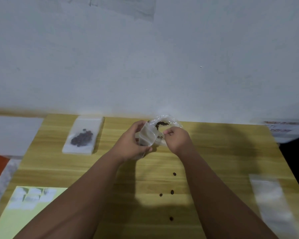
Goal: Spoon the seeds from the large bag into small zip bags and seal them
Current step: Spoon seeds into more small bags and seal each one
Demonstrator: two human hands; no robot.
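Item 1. Left hand (133, 142): forearm reaching in from the lower left, fingers curled round a small clear plastic zip bag (146, 135) and gripping it from the side and below.

Item 2. Small clear plastic zip bag: soft, glossy film with a white zip strip along the mouth, held between the two hands above the surface. Its contents are too blurred to tell.

Item 3. Right hand (177, 140): forearm coming in from the lower right, knuckles up, fingers curled tight, thumb and forefinger pinching the right edge of the bag's mouth.

Item 4. Large crumpled clear plastic bag (169, 122): just beyond the right hand, rounded and open, with dark brown seeds (161, 124) heaped inside.

Item 5. Flat clear packet of dark seeds (83, 135): rectangular, lying well to the left of the left hand.

Item 6. Loose dark seeds (174, 174): four, small and oval, scattered between the forearms.

Item 7. Pale clear empty bags (269, 195): smooth and oblong, far right of the right forearm.

Item 8. Yellow wood-grain surface (223, 152): matte, it carries all of the above.
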